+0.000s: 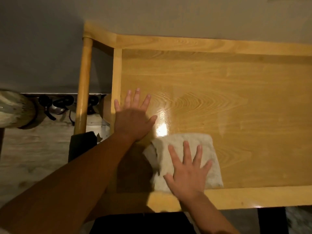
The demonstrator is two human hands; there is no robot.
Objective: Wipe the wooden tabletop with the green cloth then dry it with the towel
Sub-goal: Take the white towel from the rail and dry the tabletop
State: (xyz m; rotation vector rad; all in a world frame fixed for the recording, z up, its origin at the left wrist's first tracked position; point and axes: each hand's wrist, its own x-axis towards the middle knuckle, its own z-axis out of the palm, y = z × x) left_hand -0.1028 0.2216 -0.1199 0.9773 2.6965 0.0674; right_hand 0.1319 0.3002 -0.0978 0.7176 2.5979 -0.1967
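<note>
Two hands on the tabletop (219, 92), both flat; right hand (187, 169) spread palm-down on the towel (199, 142), fingers straight and splayed, pressing rather than clutching, nothing curled round the fabric; left hand (133, 117) also flat and open, fingers fanned, resting bare on the wood just beside the table's left rail, holding nothing, seemingly bracing; towel pale, folded to a rough square, lying near the front edge of the table, its left side rumpled and in shadow; green cloth nowhere in view, so the wet wipe looks done and the drying step is in hand, as a judgement; wood shows a bright glare patch between the two hands and a sheen further out, though whether that is moisture or varnish I cannot tell; most of the surface to the right and toward the far rail lies beyond the towel, so the next move likely calls for sliding the towel outward under flat pressure in long passes, with the left hand lifted clear of its path; containers: none on the table; dark objects on the floor past the table leg (83, 85) too dim to identify.
</note>
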